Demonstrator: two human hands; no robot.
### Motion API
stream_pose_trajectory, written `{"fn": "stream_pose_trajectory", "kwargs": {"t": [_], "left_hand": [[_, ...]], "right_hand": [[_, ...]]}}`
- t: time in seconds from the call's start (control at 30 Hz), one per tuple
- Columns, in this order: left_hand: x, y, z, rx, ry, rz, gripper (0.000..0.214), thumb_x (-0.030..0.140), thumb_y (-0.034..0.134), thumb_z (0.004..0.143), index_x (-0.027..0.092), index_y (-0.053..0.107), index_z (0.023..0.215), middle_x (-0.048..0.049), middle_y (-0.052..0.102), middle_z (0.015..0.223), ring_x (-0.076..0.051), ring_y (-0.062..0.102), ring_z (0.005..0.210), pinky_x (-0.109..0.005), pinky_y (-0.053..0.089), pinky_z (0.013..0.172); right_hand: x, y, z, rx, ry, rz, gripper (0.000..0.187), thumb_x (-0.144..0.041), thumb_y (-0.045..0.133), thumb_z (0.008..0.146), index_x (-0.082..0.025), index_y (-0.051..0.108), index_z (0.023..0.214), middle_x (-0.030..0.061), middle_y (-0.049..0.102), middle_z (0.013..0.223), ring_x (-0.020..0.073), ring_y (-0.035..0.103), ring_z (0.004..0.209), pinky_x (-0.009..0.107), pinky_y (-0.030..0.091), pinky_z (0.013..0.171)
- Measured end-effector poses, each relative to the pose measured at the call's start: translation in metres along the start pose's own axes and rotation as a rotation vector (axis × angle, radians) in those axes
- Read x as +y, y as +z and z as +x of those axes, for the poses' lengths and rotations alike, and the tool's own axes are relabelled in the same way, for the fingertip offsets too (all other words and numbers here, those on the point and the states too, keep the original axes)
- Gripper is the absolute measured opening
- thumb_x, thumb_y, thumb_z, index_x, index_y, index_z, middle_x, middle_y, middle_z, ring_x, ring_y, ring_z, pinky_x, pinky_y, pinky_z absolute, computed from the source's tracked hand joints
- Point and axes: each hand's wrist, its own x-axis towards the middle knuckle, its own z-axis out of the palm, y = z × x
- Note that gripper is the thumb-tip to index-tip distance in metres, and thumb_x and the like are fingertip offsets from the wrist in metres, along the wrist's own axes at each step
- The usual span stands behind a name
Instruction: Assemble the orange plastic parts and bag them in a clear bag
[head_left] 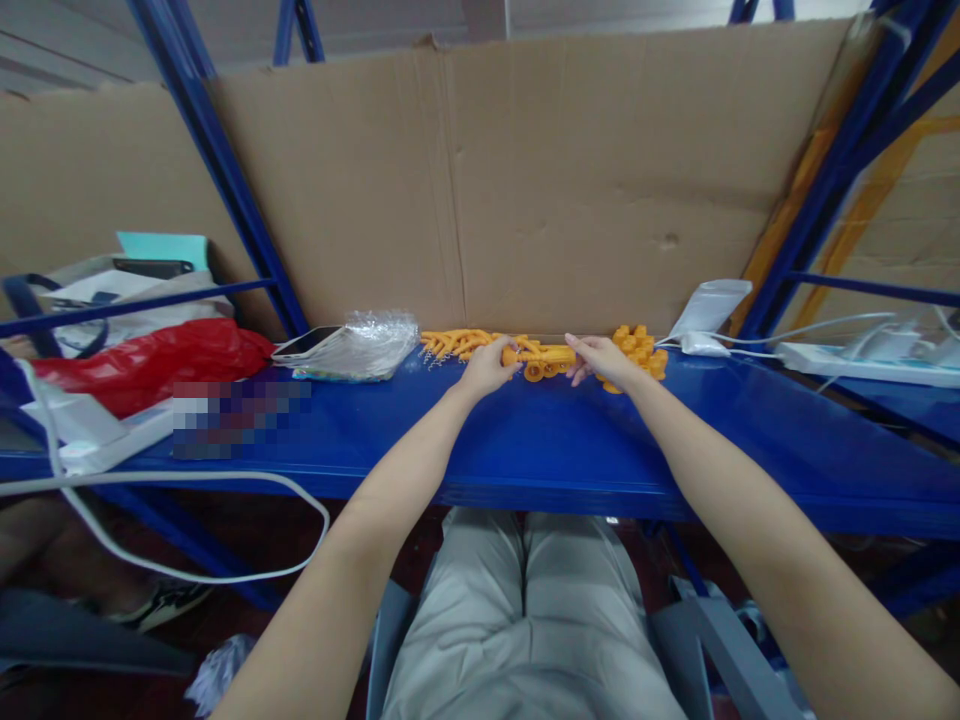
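Observation:
A yellow-orange cylindrical plastic piece lies crosswise between my two hands at the back of the blue shelf. My left hand is closed on its left end. My right hand has its thumb and fingers around its right end. Just in front of the piece sit a few round yellow rings. Behind my left hand spreads a heap of thin orange parts, some with metallic spiral ends. Chunky orange parts are piled beside my right hand, which partly covers them.
A cardboard sheet stands behind the blue shelf. Clear plastic bags and a phone lie to the left, near a red bag. A white cable hangs over the front edge. A power strip is at right.

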Motion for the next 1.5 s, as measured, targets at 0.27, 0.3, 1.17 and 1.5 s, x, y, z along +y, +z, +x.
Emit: {"fn": "stream_pose_trajectory", "kwargs": {"t": [0.27,0.3,1.17,1.5], "left_hand": [[0.000,-0.001,-0.001,-0.001,-0.025,0.006,0.023,0.020,0.067,0.079,0.018,0.059,0.100,0.0048,0.059,0.059,-0.014,0.060,0.056,-0.027,0.050,0.065],[0.000,-0.001,-0.001,0.005,-0.028,0.013,0.023,0.020,0.067,0.079,0.018,0.059,0.100,0.0047,0.059,0.060,-0.014,0.060,0.055,-0.026,0.050,0.064],[-0.001,0.000,0.001,0.024,-0.031,-0.039,0.023,0.021,0.066,0.078,0.018,0.058,0.099,0.0059,0.056,0.060,-0.013,0.058,0.054,-0.024,0.046,0.059],[-0.002,0.000,0.001,0.025,-0.020,-0.038,0.023,0.020,0.067,0.077,0.018,0.058,0.098,0.0066,0.056,0.059,-0.012,0.057,0.053,-0.023,0.045,0.058]], "right_hand": [[0.010,-0.009,0.005,-0.091,-0.049,0.020,0.020,-0.038,0.059,0.095,-0.020,0.053,0.099,-0.0001,0.068,0.062,0.0109,0.061,0.046,0.019,0.048,0.048],[0.011,-0.011,0.006,-0.113,-0.057,0.034,0.019,-0.035,0.062,0.093,-0.021,0.052,0.101,-0.0003,0.070,0.065,0.0112,0.063,0.048,0.019,0.049,0.050],[0.007,-0.001,0.003,0.026,0.039,-0.127,0.058,-0.061,0.036,0.096,-0.018,0.052,0.060,0.0028,0.057,0.044,0.0068,0.041,0.029,0.019,0.027,0.030],[0.010,-0.003,0.006,-0.013,0.048,-0.129,0.061,-0.059,0.032,0.099,-0.017,0.053,0.060,0.0042,0.062,0.053,0.0068,0.045,0.032,0.020,0.028,0.032]]}}
